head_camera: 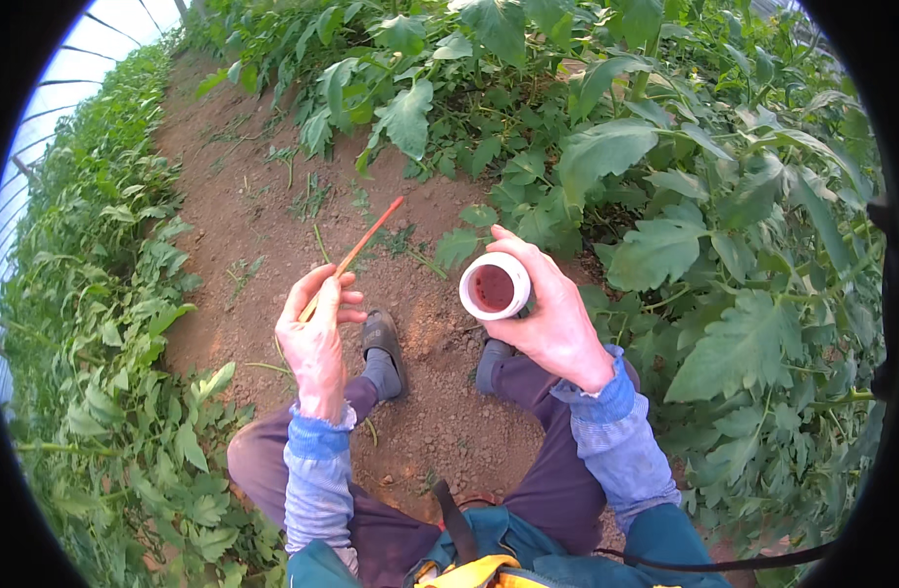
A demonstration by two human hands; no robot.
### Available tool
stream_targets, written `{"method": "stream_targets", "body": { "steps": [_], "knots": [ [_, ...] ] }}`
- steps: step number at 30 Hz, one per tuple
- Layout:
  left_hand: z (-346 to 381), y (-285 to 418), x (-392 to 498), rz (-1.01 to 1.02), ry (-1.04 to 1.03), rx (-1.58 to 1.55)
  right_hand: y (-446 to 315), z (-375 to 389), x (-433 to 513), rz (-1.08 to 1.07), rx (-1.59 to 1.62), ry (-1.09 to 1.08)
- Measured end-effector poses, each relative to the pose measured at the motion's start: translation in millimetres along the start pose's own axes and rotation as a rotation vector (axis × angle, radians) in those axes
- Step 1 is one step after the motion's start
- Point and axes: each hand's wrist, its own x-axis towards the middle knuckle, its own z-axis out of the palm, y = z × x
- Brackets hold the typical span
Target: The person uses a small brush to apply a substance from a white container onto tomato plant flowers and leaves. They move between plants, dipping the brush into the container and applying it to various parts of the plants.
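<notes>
Between the thumb and fingers of my left hand is a thin wooden stick. Its far end is stained red and points up and to the right. My right hand is wrapped around a small white plastic cup or jar, whose mouth faces me. Dark red liquid or paste lies inside it, with some specks on the inner wall. Stick and cup are apart, both held above the soil path. Leaves of a tomato plant hang just beyond the cup.
Tall tomato plants crowd the right side, and another leafy row runs along the left. Cut leaves and stems lie on the soil. My sandalled foot rests on the path below. Greenhouse film on ribs curves at upper left.
</notes>
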Motion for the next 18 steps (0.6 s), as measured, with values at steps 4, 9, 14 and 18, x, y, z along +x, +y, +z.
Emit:
{"method": "stream_targets", "body": {
  "steps": [4, 9, 14, 18],
  "knots": [
    [-65.3, 90.6, -108.6, 0.186, -0.001, -0.052, -15.9, 29.4, -17.5, 0.058, 0.125, -0.115],
    [-119.9, 141.9, -200.0, 0.343, 0.015, -0.055, -53.9, 72.1, -10.3, -0.073, 0.087, -0.305],
    [-155.1, 143.6, -198.8, 0.614, 0.152, 0.348, -89.9, 138.7, 12.9, -0.106, -0.006, -0.511],
    [-164.5, 142.5, -207.9, 0.521, 0.235, 0.391, -84.4, 195.0, 27.9, -0.291, -0.102, -0.646]
  ]
}}
